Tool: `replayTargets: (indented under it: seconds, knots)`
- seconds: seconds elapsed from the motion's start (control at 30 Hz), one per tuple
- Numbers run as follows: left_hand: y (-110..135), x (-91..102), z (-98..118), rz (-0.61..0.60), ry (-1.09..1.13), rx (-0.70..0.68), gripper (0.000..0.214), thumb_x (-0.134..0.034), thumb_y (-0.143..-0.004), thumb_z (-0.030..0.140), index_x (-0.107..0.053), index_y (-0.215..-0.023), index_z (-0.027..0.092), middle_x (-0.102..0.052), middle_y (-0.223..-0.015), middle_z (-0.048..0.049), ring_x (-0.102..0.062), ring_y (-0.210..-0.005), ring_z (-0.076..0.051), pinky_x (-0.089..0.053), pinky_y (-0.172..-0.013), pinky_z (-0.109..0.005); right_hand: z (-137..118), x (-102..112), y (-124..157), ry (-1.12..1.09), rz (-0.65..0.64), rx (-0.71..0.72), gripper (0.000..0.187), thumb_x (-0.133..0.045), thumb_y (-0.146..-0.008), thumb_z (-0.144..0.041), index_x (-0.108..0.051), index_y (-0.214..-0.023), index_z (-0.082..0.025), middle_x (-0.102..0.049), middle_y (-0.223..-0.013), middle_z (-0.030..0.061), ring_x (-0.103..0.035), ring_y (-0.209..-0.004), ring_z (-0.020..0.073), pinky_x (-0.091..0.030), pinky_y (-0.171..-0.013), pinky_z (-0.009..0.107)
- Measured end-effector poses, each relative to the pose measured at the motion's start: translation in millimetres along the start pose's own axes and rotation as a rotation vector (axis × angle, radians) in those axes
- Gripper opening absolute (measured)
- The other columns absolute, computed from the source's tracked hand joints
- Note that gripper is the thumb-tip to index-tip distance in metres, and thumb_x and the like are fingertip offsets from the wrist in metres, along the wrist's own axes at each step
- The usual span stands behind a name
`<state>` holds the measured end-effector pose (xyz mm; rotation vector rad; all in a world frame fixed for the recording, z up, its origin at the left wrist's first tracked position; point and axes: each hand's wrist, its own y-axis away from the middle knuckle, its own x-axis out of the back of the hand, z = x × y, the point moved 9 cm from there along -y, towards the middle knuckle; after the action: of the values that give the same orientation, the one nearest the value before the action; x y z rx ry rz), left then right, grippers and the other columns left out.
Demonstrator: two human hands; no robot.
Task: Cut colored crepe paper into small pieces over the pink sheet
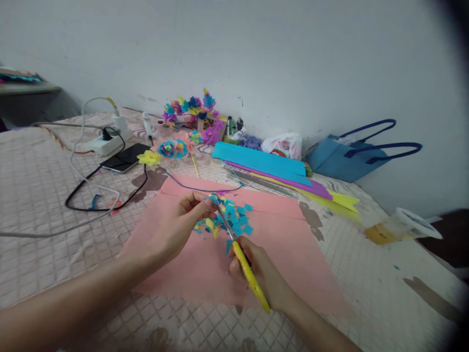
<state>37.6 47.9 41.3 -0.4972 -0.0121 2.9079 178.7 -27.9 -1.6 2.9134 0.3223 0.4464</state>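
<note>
My left hand [192, 212] is pinched at a small piece of blue paper [211, 197], partly hidden by the fingertips. In my right hand [252, 269] is a pair of scissors [245, 266] with yellow handles, seen nearly edge-on. Its narrow metal blades reach up and left to the paper at my left fingertips; whether the blades are apart is unclear. Beneath both hands lies a loose pile of small blue and yellow paper pieces [238, 220], many of them square. The pile rests on a large pink sheet [286, 254].
Behind are paper flowers [194, 105], blue paper [260, 161], thin wires [260, 182] and a blue bag [348, 156]. At left lie a phone [126, 157], a power strip [106, 142] and looping cables. A tub [399, 227] stands at right on the quilted cloth.
</note>
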Motion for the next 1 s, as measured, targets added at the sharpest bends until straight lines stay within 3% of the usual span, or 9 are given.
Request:
replayTargets:
  seconds: [0.7,1.0]
  knots:
    - [-0.3,4.5,-8.7,0.021,0.035,-0.019,0.017,-0.067,-0.084,0.03,-0.061,-0.074,0.017,-0.064,-0.078,0.0005,-0.062,-0.073,-0.012,-0.05,-0.076,-0.026,0.5,-0.9,-1.4,-0.085,0.023,-0.033,0.042,-0.058,-0.075,-0.061,-0.046,-0.073,-0.021,-0.042,-0.058,-0.0043,-0.035,-0.051,0.0099,-0.029,-0.046,0.022]
    - [1.3,3.3,-3.8,0.045,0.011,0.003,0.017,-0.067,-0.083,0.027,-0.061,-0.072,0.016,-0.064,-0.075,0.0006,-0.062,-0.071,-0.012,-0.05,-0.074,-0.025,8.6,-4.1,-2.2,-0.197,0.035,-0.157,0.04,-0.052,-0.079,-0.059,-0.045,-0.07,-0.021,-0.043,-0.057,-0.0043,-0.041,-0.05,0.0102,-0.034,-0.047,0.021]
